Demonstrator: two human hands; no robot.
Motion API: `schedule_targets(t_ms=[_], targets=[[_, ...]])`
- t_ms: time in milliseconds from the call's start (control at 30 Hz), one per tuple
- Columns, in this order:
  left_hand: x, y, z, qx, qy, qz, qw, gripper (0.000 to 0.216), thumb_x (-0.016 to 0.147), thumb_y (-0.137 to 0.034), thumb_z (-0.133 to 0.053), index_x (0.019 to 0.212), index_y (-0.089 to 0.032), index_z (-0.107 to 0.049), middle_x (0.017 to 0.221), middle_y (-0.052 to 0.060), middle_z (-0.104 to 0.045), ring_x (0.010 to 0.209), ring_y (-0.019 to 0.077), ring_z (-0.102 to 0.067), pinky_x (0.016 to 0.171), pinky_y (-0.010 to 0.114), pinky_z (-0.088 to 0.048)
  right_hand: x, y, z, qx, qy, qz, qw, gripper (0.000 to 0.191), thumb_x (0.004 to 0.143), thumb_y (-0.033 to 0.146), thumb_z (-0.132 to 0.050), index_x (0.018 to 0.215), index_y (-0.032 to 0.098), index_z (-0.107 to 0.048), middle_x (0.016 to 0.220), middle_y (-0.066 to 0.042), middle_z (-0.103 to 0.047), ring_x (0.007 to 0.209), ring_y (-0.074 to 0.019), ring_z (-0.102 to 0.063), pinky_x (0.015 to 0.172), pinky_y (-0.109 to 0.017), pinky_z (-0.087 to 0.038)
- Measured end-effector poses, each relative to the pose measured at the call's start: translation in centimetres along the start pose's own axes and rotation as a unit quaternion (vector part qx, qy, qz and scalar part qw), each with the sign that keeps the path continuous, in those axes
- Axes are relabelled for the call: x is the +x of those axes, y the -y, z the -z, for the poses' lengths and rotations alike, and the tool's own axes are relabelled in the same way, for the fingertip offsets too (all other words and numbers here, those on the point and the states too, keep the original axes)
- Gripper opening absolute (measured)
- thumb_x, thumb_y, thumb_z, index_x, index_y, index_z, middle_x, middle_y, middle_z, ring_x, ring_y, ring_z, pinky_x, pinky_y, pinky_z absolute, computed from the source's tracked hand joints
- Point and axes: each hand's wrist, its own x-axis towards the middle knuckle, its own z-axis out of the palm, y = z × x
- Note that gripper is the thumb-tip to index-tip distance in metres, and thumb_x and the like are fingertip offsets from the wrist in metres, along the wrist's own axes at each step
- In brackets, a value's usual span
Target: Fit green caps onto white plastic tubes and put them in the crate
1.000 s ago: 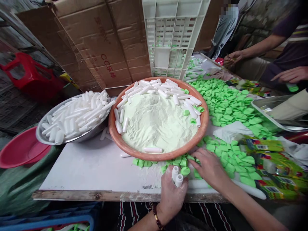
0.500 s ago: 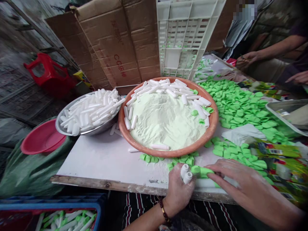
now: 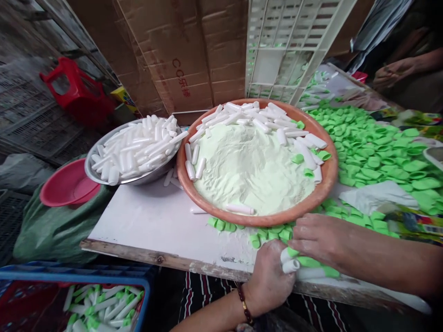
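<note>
My left hand [image 3: 268, 276] sits at the table's near edge, closed around two small white tubes [image 3: 289, 260] that stick out toward the right. My right hand [image 3: 316, 240] lies just above them, fingers curled over a green cap [image 3: 292, 252] pressed against the upper tube's mouth. More green caps [image 3: 273, 234] lie in a row between my hands and the orange basin [image 3: 325, 184]. That basin holds a heap of pale green powder [image 3: 249, 170] with white tubes around its far side.
A steel bowl [image 3: 133, 177] of white tubes stands left of the basin, a red bowl [image 3: 65, 186] beyond it. Green caps [image 3: 374, 147] cover the table's right side. Behind are cardboard boxes [image 3: 180, 60] and a white crate [image 3: 287, 46]. A blue crate [image 3: 79, 276] sits lower left. Another person's hand [image 3: 391, 74] works at far right.
My right hand has moved left from the caps and closed in on the tubes in my left hand, bringing a green cap to them. The view has shifted left and down.
</note>
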Motion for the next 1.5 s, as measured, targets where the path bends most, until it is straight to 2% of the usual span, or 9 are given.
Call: schedule_targets(t_ms=[333, 467, 567, 833, 967, 1100, 1200, 1333, 1500], targets=[[0.0, 0.3, -0.3, -0.003, -0.023, 0.013, 1.000, 0.013, 0.074, -0.007, -0.051, 0.078, -0.020, -0.051, 0.080, 0.005, -0.061, 0.073, 0.0198, -0.054, 0.065, 0.029, -0.038, 1.4, 0.1, 1.5, 0.087, 0.052, -0.041, 0.994, 0.031, 0.098, 0.021, -0.038, 0.087, 0.021, -0.067, 0.078, -0.003, -0.063, 0.075, -0.0171, -0.056, 0.065, -0.029, -0.042], [-0.1, 0.2, -0.1, -0.042, -0.049, 0.036, 0.997, 0.012, 0.077, -0.010, -0.054, 0.083, -0.019, -0.055, 0.082, 0.003, -0.063, 0.073, 0.0184, -0.056, 0.067, 0.028, -0.041, -2.3, -0.8, 1.3, 0.095, -0.117, -0.221, 0.964, 0.025, 0.095, 0.037, -0.048, 0.102, 0.024, -0.069, 0.097, -0.004, -0.070, 0.089, -0.0191, -0.064, 0.077, -0.030, -0.049], [-0.1, 0.2, 0.0, -0.038, -0.069, 0.059, 0.995, 0.014, 0.078, -0.013, -0.059, 0.090, -0.019, -0.056, 0.088, 0.003, -0.064, 0.079, 0.0192, -0.057, 0.071, 0.028, -0.042, -6.1, -1.0, -1.4, 0.001, -0.222, -0.377, 0.899, 0.030, 0.092, 0.043, -0.048, 0.092, 0.023, -0.070, 0.091, -0.006, -0.073, 0.082, -0.0223, -0.066, 0.073, -0.035, -0.051], [0.0, -1.0, -0.1, -0.007, -0.083, 0.064, 0.994, 0.013, 0.072, -0.011, -0.063, 0.081, -0.018, -0.056, 0.080, 0.000, -0.063, 0.072, 0.0169, -0.054, 0.066, 0.026, -0.039, -9.8, -0.9, -9.8, -0.141, -0.154, -0.417, 0.885, 0.034, 0.090, 0.037, -0.046, 0.096, 0.015, -0.072, 0.086, -0.013, -0.069, 0.078, -0.0296, -0.064, 0.070, -0.043, -0.050], [0.0, -1.2, 0.1, -0.011, -0.097, 0.055, 0.994, 0.015, 0.069, -0.008, -0.064, 0.077, -0.018, -0.056, 0.075, -0.002, -0.061, 0.068, 0.0151, -0.052, 0.064, 0.025, -0.038, -8.5, -0.6, -8.7, -0.025, -0.234, -0.416, 0.878, 0.032, 0.088, 0.043, -0.048, 0.086, 0.020, -0.070, 0.087, -0.010, -0.070, 0.076, -0.0272, -0.066, 0.069, -0.041, -0.053], [0.1, -1.3, 0.3, -0.014, -0.096, 0.046, 0.994, 0.016, 0.068, -0.007, -0.064, 0.077, -0.018, -0.057, 0.075, -0.002, -0.061, 0.069, 0.0145, -0.051, 0.065, 0.024, -0.038, -5.8, 3.1, -6.2, 0.176, -0.336, -0.452, 0.807, 0.032, 0.083, 0.053, -0.057, 0.090, 0.023, -0.068, 0.086, -0.004, -0.072, 0.073, -0.0212, -0.069, 0.065, -0.031, -0.056], [0.1, -1.1, 0.3, -0.016, -0.088, 0.048, 0.995, 0.015, 0.069, -0.008, -0.065, 0.078, -0.017, -0.057, 0.076, -0.002, -0.061, 0.070, 0.0149, -0.052, 0.066, 0.025, -0.039, -3.6, 5.9, -5.0, 0.178, -0.409, -0.453, 0.772, 0.028, 0.083, 0.049, -0.059, 0.087, 0.023, -0.068, 0.087, -0.003, -0.073, 0.077, -0.0201, -0.069, 0.072, -0.029, -0.056], [0.1, -0.6, 0.2, -0.041, -0.071, 0.033, 0.996, 0.014, 0.074, -0.015, -0.064, 0.088, -0.017, -0.060, 0.084, 0.002, -0.065, 0.076, 0.0173, -0.056, 0.071, 0.027, -0.043, -1.8, 6.3, -5.1, 0.131, -0.370, -0.367, 0.844, 0.020, 0.084, 0.043, -0.061, 0.087, 0.026, -0.072, 0.097, -0.003, -0.073, 0.093, -0.0217, -0.067, 0.086, -0.034, -0.054], [-0.1, -0.2, -0.3, -0.051, -0.046, 0.027, 0.997, 0.012, 0.077, -0.020, -0.062, 0.088, -0.018, -0.063, 0.088, 0.006, -0.067, 0.080, 0.0211, -0.060, 0.073, 0.030, -0.048, -2.1, 4.5, -6.3, 0.148, -0.283, -0.286, 0.903, 0.021, 0.083, 0.047, -0.061, 0.081, 0.030, -0.074, 0.088, -0.002, -0.073, 0.086, -0.0214, -0.068, 0.077, -0.033, -0.057]])
